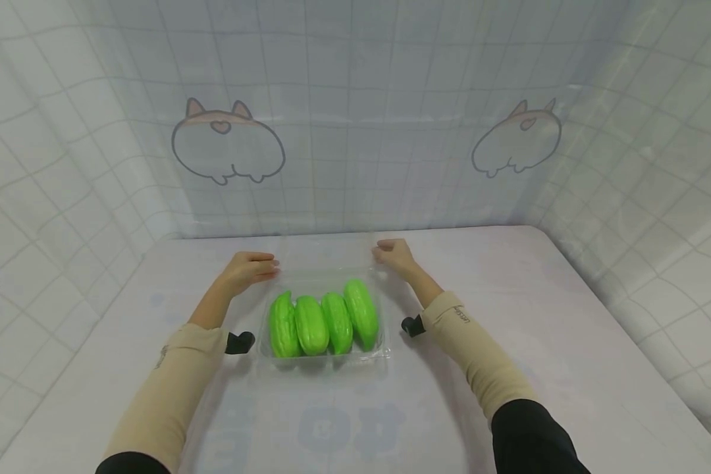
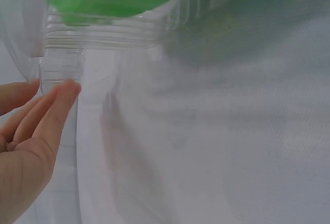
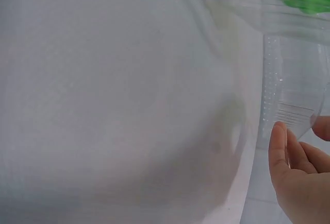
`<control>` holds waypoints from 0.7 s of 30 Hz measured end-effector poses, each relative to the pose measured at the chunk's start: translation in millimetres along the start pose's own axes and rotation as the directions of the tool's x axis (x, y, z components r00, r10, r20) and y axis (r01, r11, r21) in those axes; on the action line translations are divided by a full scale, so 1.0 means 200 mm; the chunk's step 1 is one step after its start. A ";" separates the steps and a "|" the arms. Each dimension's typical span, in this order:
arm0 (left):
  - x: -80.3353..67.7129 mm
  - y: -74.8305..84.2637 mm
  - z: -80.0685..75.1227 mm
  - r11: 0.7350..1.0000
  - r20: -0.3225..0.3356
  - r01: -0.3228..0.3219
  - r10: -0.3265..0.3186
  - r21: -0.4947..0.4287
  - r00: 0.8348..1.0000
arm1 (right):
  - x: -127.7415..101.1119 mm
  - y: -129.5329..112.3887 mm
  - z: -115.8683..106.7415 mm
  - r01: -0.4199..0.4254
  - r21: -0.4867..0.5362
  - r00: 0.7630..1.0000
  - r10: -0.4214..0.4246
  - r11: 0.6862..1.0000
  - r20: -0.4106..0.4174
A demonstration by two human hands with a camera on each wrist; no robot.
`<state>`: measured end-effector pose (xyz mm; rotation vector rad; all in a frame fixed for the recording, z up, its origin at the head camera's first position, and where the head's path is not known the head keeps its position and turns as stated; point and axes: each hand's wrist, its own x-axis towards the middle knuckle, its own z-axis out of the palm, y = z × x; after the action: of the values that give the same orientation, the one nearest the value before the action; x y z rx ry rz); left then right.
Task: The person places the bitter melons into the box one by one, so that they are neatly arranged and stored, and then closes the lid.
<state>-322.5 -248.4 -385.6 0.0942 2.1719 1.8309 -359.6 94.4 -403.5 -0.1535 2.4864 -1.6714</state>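
A clear plastic clamshell tray [image 1: 385,351] sits mid-table and holds several bright green ridged vegetables [image 1: 322,320] side by side. Its transparent lid [image 1: 326,260] lies open behind it, toward the wall. My left hand [image 1: 253,268] is at the lid's far left corner, and in the left wrist view the fingertips [image 2: 64,91] and thumb close on the clear lid edge [image 2: 56,69]. My right hand [image 1: 393,253], fingers curled, is at the far right corner. There the right wrist view shows a fingertip [image 3: 279,131] and thumb pinching the lid rim [image 3: 296,112].
The table [image 1: 569,316] is covered in a pale printed cloth. A tiled-pattern curtain with cartoon animal drawings [image 1: 228,141] closes in the back and both sides. A small black wrist camera [image 1: 239,342] sits on each forearm beside the tray.
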 end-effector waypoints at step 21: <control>0.00 0.08 0.06 0.972 -0.240 -0.173 0.132 -0.158 0.962 | 0.00 -0.10 -0.08 0.106 0.278 0.989 -0.073 0.955 -0.127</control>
<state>-321.4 -233.2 -372.0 0.0135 2.1890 2.2139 -362.4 101.8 -377.7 -0.1428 2.3120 -2.1097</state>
